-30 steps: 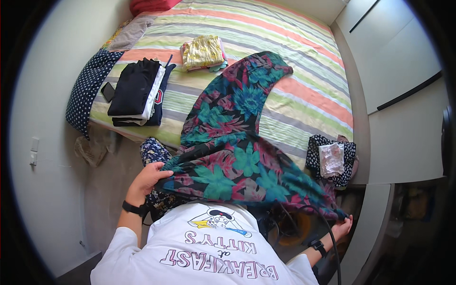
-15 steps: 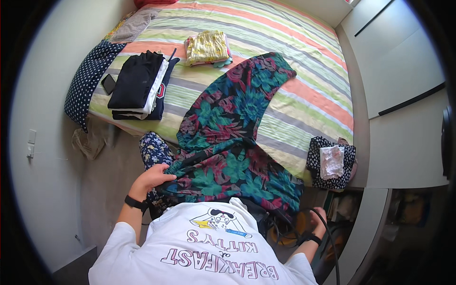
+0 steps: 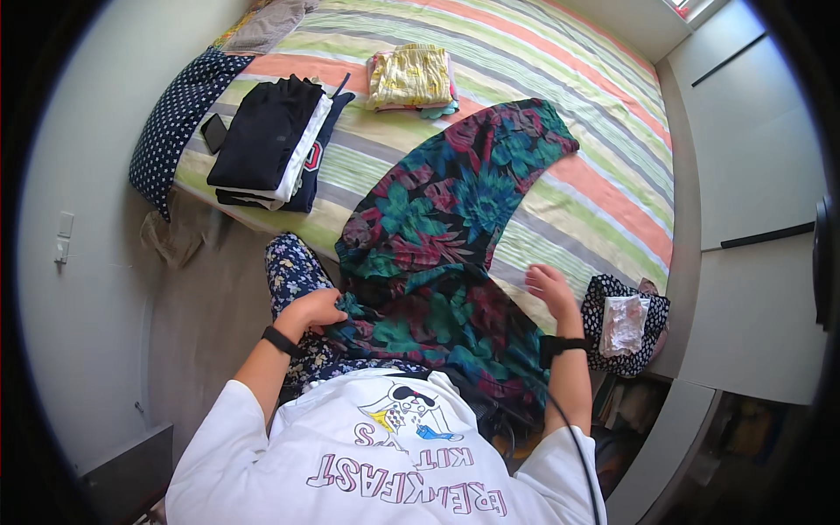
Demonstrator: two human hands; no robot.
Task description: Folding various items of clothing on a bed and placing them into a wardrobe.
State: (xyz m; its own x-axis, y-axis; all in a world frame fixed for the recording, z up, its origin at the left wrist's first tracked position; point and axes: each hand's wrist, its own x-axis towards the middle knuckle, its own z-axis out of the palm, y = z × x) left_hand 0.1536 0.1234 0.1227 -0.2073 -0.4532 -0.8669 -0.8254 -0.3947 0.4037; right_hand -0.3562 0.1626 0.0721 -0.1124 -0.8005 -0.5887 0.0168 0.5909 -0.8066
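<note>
A pair of dark floral trousers (image 3: 486, 201) with teal and magenta flowers spreads from the bed down over my lap. One leg curves across the mattress; the other lies crumpled near my body. My left hand (image 3: 320, 308) is closed on the gathered edge of the cloth, at its left end. Above the right part of the trousers, my right hand (image 3: 549, 287) is raised with nothing in it, its fingers apart and loosely bent. Dark bands circle both wrists, and a black cable runs down beside my right arm.
The striped bed (image 3: 604, 144) bears a stack of dark and white folded clothes (image 3: 267, 140), a yellow folded pile (image 3: 409, 79) and a phone (image 3: 213, 134). A black-and-white patterned cloth (image 3: 604, 297) with a clear packet (image 3: 624, 325) sits at the right corner. White cabinets (image 3: 752, 166) stand to the right.
My right hand has come up from low beside the chair to above the trousers' right side. My left hand, still gripping the cloth, has moved slightly right and up. The view has shifted a little.
</note>
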